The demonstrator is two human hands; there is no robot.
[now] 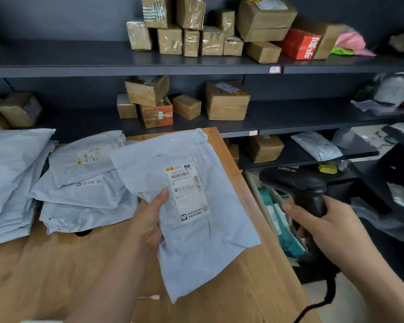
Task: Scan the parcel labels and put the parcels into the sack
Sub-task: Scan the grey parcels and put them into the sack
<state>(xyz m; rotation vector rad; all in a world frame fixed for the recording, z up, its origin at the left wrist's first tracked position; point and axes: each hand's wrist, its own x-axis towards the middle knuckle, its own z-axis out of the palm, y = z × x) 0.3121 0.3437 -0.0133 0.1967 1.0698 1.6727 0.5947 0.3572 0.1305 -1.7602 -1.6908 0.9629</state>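
My left hand grips a pale grey-blue plastic mailer parcel by its left edge and holds it above the wooden table. Its white label with barcodes faces up. To the right of the parcel, my right hand holds a black corded barcode scanner, whose head points left. Beside the table's right edge is an open container with teal and white packets inside; whether it is the sack I cannot tell.
Several more grey mailers are stacked on the table's left half, with a taller pile at the far left. Dark shelves behind hold several cardboard boxes. A black object stands at the right.
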